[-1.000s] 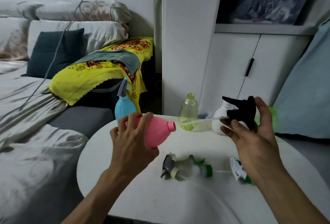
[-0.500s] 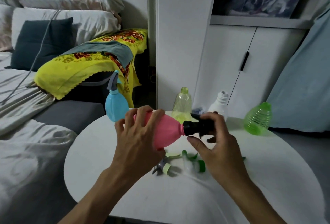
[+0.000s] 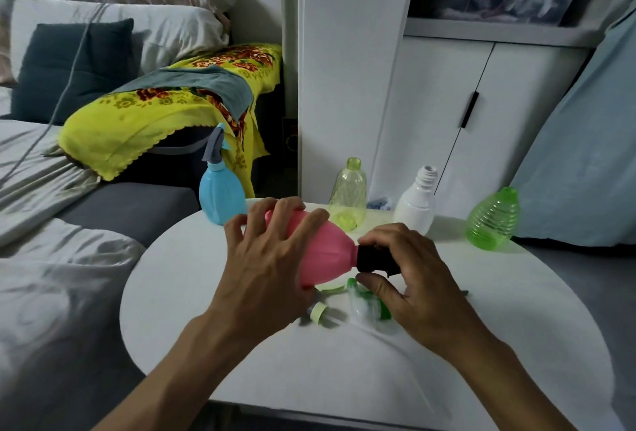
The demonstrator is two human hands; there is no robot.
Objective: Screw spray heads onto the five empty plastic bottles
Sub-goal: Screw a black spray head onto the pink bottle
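- Head view, foreground: round white table (image 3: pixel 241 355) with loose spray heads (image 3: pixel 364 303) lying beneath the hands.
- Left hand (image 3: pixel 272 258): fingers curled around the pink bottle (image 3: pixel 327 251), held on its side above the table.
- Right hand (image 3: pixel 420 276): fingers and thumb pinch the black spray head (image 3: pixel 373 258) seated at the pink bottle's neck.
- Far table edge, standing upright: blue bottle (image 3: pixel 222 195) with head fitted; yellow-green bottle (image 3: pixel 347 195), white bottle (image 3: pixel 414 207) and green ribbed bottle (image 3: pixel 494 220), all uncapped.
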